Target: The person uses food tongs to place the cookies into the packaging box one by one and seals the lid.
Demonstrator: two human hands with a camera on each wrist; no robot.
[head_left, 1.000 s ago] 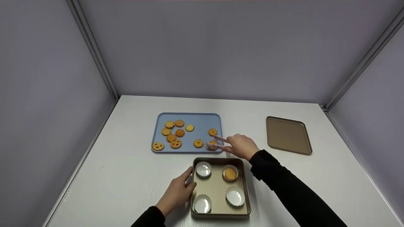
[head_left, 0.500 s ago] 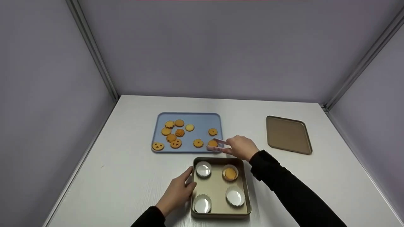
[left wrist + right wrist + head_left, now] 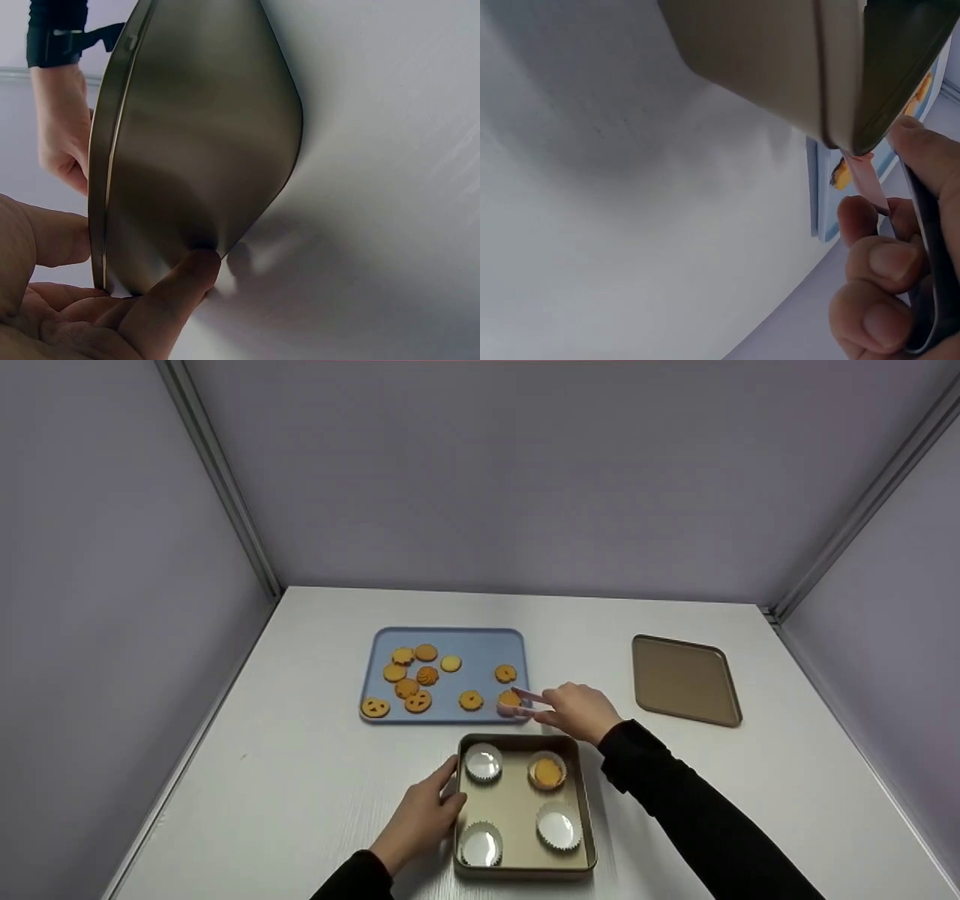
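Note:
My left hand [image 3: 421, 819] grips the left wall of a deep gold baking pan [image 3: 517, 810], thumb at the rim and fingers against the outside, as the left wrist view shows. In the pan stand several fluted cupcake liners [image 3: 484, 763]; the one at the back right has a round cookie [image 3: 548, 772] in it. My right hand [image 3: 577, 710] holds pink-tipped tongs [image 3: 866, 180]. Their tips stand on either side of a cookie [image 3: 509, 699] at the front right corner of a blue tray [image 3: 484, 645].
Several more cookies [image 3: 418, 702] of various shapes lie on the blue tray, mostly on its left half. A flat brown tray [image 3: 686, 680] is at the right of the white table [image 3: 300, 765]. Grey panels [image 3: 510, 480] stand behind and on both sides.
The tongs have moved down around the front right cookie, then slightly right, and the cookie has shifted a little with them. My left hand and the pan stay put.

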